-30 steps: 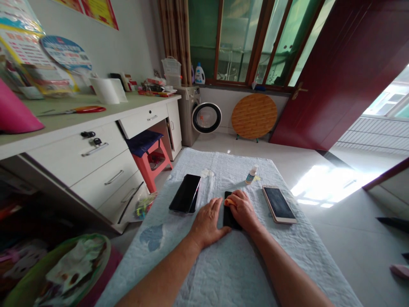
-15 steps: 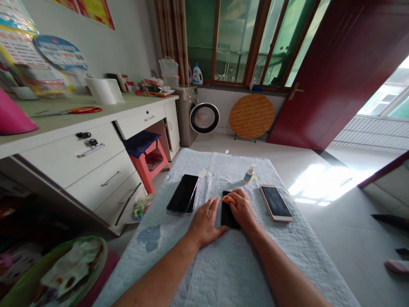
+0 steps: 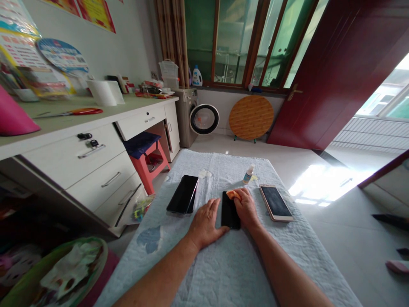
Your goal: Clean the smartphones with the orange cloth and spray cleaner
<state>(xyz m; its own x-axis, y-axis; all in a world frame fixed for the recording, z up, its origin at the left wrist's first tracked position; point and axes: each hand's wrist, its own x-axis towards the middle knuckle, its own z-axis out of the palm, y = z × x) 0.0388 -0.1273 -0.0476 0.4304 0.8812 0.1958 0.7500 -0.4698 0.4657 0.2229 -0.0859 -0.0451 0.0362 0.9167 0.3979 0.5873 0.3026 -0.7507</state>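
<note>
A black phone [image 3: 230, 215] lies flat on the cloth-covered table between my two hands. My left hand [image 3: 206, 224] rests along the phone's left side, its fingers stretched out and the thumb at the lower edge. In my right hand [image 3: 247, 209] is a bunched orange cloth [image 3: 233, 195], pressed on the phone's upper right part. Another black phone [image 3: 183, 194] lies to the left, apart from my hands. To the right is a gold-framed phone [image 3: 275, 202] with a dark screen. A small spray bottle [image 3: 248, 174] stands upright beyond my right hand.
A pale blue quilted cloth [image 3: 220, 273] covers the table. On the left stand a white desk [image 3: 96, 164] and a pink stool [image 3: 148, 166]; a waste bin [image 3: 104, 260] is at lower left. A washing machine [image 3: 187, 115] has its round door open.
My right hand has slid slightly right across the phone with the orange cloth, uncovering more of the screen. My left hand has stayed in place.
</note>
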